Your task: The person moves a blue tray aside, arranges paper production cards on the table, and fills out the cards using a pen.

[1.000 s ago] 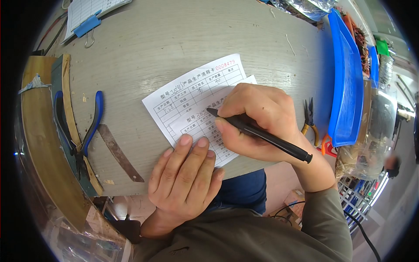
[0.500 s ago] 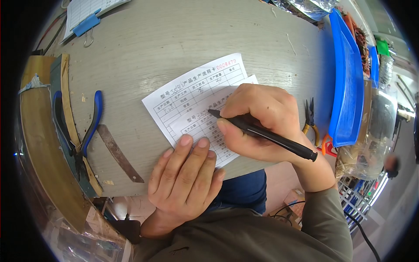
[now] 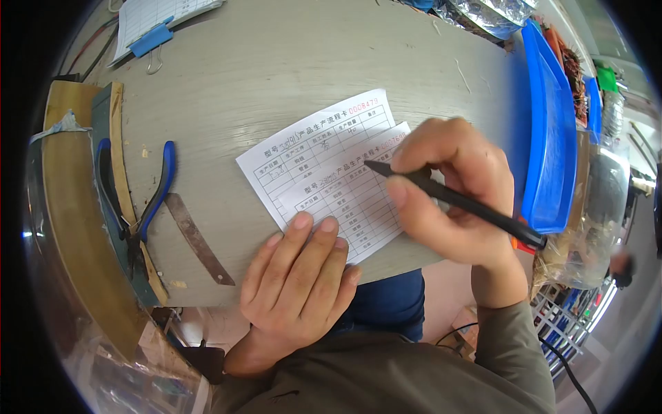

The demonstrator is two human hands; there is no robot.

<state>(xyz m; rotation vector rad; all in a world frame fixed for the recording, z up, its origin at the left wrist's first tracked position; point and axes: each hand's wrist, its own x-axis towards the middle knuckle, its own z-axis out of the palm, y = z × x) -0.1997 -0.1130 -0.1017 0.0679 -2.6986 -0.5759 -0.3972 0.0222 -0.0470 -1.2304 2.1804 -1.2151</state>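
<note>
Two printed paper cards with tables overlap on the desk. The upper card [image 3: 376,210] partly covers the lower card [image 3: 265,169], which carries handwritten entries and a red number. My left hand [image 3: 296,290] lies flat with fingers stretched, its fingertips resting on the cards' near edge. In a pinch between thumb and fingers, my right hand [image 3: 458,196] holds a black pen [image 3: 483,212]. The pen slants with its tip to the left, over the upper card's printed heading. Whether the tip touches the paper I cannot tell. Handwriting shows beside the heading's left part.
Blue-handled pliers [image 3: 136,221] and a thin rusty metal strip [image 3: 196,238] lie at the left of the desk [image 3: 227,76]. Papers in a blue binder clip [image 3: 152,40] sit at the far left. A blue tray [image 3: 552,138] stands along the right edge.
My right hand has moved right with the pen, away from the handwritten line, uncovering more of the upper card and its red number. My left hand stays on the cards. The view has shifted slightly.
</note>
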